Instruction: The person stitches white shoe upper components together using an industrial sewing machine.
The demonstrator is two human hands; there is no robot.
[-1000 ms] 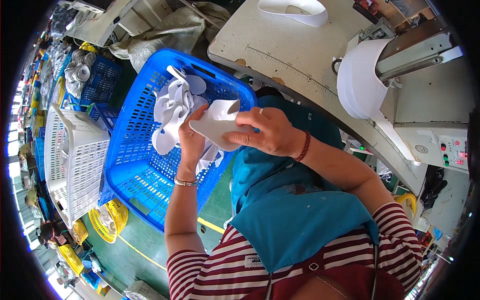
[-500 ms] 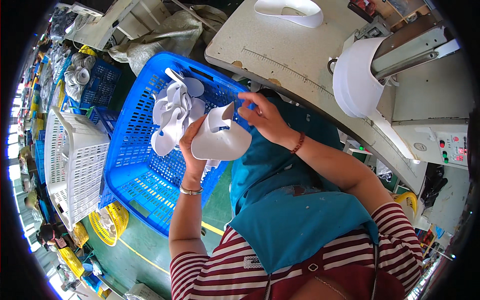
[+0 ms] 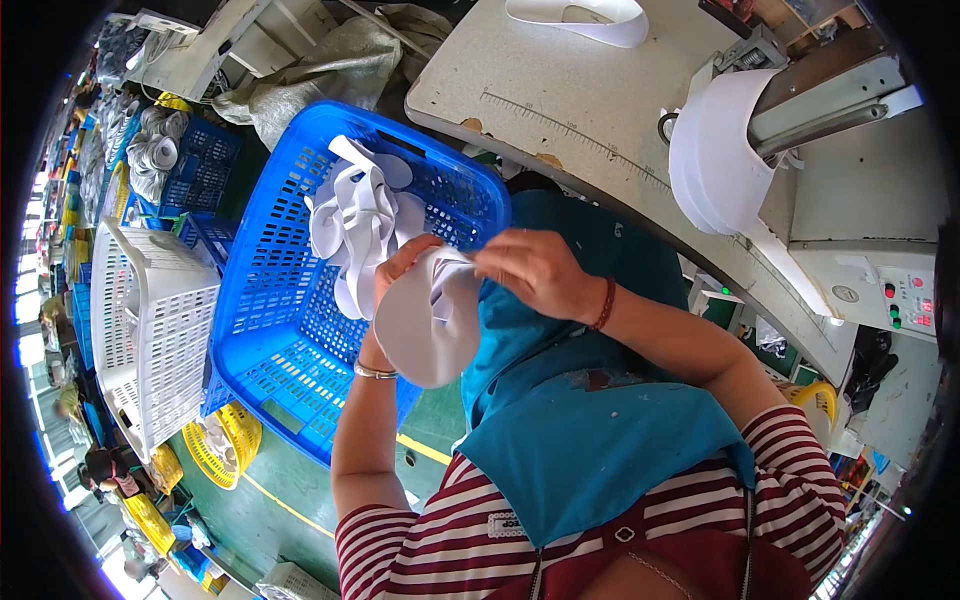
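A white visor (image 3: 425,325) with a curved brim and a narrow band is held up in front of the apron. My left hand (image 3: 395,285) is closed on it from the left, partly hidden behind the brim. My right hand (image 3: 535,270) has its fingers, slightly blurred, pinched at the upper end of the band. Just beyond, a tangled heap of more white visors (image 3: 365,215) lies in the blue plastic basket (image 3: 262,290).
On the right stands a worktable (image 3: 560,95) with a loose visor (image 3: 585,22) on top. Layered white visors (image 3: 715,150) hang on a machine arm (image 3: 825,115) beside a control panel (image 3: 905,300). A white basket (image 3: 165,350) and a yellow basket (image 3: 240,455) stand at the left.
The visor has tilted and come lower, its brim now hanging downward. My right hand has moved from beside the visor onto its band, and my left hand has shifted slightly.
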